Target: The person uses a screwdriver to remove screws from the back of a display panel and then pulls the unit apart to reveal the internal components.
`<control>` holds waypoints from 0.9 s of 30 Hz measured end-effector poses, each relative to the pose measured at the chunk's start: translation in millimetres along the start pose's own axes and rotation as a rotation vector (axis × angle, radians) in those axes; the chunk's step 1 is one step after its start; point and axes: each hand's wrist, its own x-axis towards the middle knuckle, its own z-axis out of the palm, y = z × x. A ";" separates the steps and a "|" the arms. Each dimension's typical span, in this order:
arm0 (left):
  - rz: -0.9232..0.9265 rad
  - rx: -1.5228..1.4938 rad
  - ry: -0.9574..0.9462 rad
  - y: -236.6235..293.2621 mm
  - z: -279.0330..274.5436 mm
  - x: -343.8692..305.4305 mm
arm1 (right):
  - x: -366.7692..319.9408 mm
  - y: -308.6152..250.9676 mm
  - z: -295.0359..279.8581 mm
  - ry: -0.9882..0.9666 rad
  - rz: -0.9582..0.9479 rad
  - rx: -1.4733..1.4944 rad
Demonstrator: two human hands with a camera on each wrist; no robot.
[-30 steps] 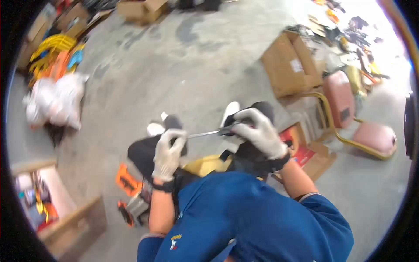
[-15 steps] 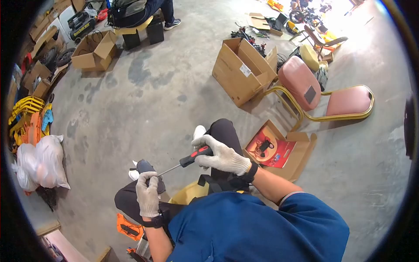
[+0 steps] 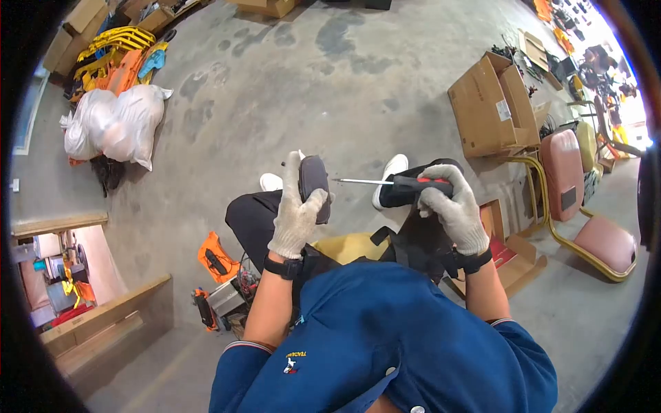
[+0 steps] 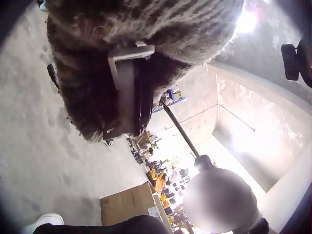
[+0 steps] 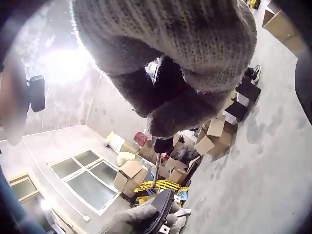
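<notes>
My gloved left hand (image 3: 295, 224) holds a dark grey, rounded, oblong piece (image 3: 314, 180) upright, thumb across its near side. In the left wrist view a pale bracket-like part (image 4: 131, 52) shows within that hand's grip. My gloved right hand (image 3: 456, 213) grips a screwdriver (image 3: 412, 186) by its black and red handle. The shaft points left, its tip close beside the dark piece in the head view. From the right wrist, the screwdriver shaft (image 5: 157, 170) runs down toward the dark piece (image 5: 163, 207), which has a small metal tab at its end.
An orange tool-like item (image 3: 219, 258) lies on the floor left of my knee. Rightward are an open carton with a red insert (image 3: 520, 265), a pink chair (image 3: 561, 175) and a tall cardboard box (image 3: 482, 113). White bags (image 3: 117, 124) lie at far left, beside yellow and orange parts.
My left hand has moved off the screwdriver's shaft end and now holds the dark piece upright. The screwdriver has gone from slanted to nearly level. My head view has swung left.
</notes>
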 end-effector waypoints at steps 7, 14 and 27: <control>-0.112 -0.286 -0.030 -14.5 -5.7 6.1 | 3.3 -13.6 4.8 0.077 -0.056 -0.060; -0.095 -0.387 -0.025 -16.6 0.0 6.5 | 3.2 -18.8 15.7 0.120 -0.076 -0.019; 0.155 0.016 0.027 -6.1 8.5 2.6 | 4.7 -24.8 24.0 0.101 -0.119 -0.041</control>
